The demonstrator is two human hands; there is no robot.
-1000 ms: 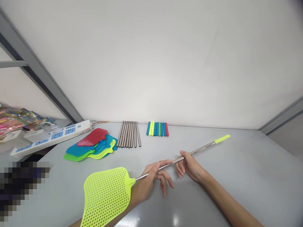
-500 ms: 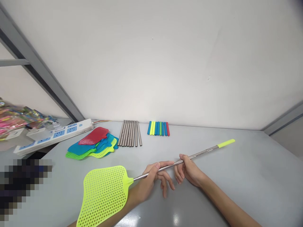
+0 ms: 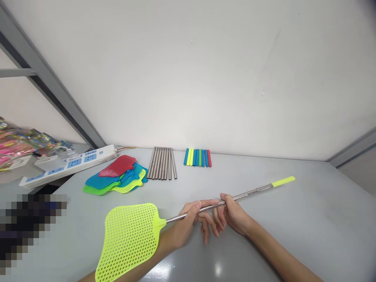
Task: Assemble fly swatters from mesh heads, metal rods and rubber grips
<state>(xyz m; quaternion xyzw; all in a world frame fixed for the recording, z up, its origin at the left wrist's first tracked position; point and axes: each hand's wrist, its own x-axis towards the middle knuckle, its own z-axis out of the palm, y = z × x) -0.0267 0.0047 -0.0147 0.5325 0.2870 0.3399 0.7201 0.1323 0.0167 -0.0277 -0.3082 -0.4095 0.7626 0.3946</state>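
Observation:
I hold an assembled fly swatter over the grey table [image 3: 293, 227]. Its yellow-green mesh head [image 3: 127, 239] is at the lower left. Its telescopic metal rod [image 3: 252, 192] runs up to the right and ends in a yellow-green grip [image 3: 283, 181]. My left hand [image 3: 190, 223] pinches the rod near the head, thumb and forefinger closed, other fingers hanging loose. Just to its right, my right hand [image 3: 232, 213] grips the rod near its middle. The two hands almost touch.
At the back of the table lie a pile of mesh swatter heads [image 3: 117, 178] in red, blue and green, a row of metal rods [image 3: 162, 168], and a row of coloured grips [image 3: 197, 157]. A white power strip [image 3: 70, 164] and colourful packets [image 3: 17, 143] sit at the left.
My right hand has slid left along the rod toward my left hand. The swatter has tilted flatter, its grip end moving right and down.

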